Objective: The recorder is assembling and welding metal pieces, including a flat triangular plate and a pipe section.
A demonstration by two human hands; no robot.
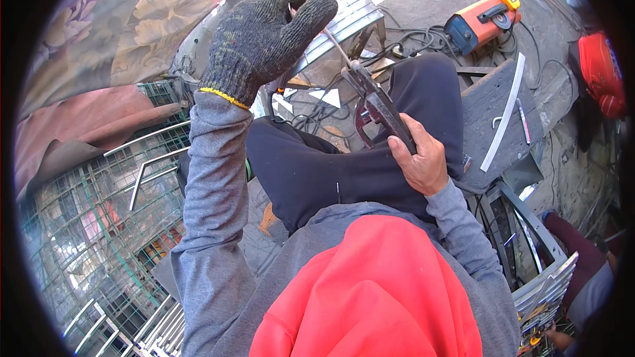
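At frame centre, the bare right hand (420, 158) grips a dark metal electrode holder (374, 102); the gloved left hand (264, 33) pinches its thin welding rod (334, 43), seemingly mid-fitting, welding unstarted.

Left hand (264, 33) fully inside a knit glove, so finger grip on the thin welding rod (334, 43) can't be read; rod's upper end hidden behind the glove. Right hand (420, 158) covers the electrode holder (377, 109) handle. Red item (598, 73) at right edge cut off by the dark rim, kind unclear. Another person's sleeve (582, 271) lower right, mostly out of frame.
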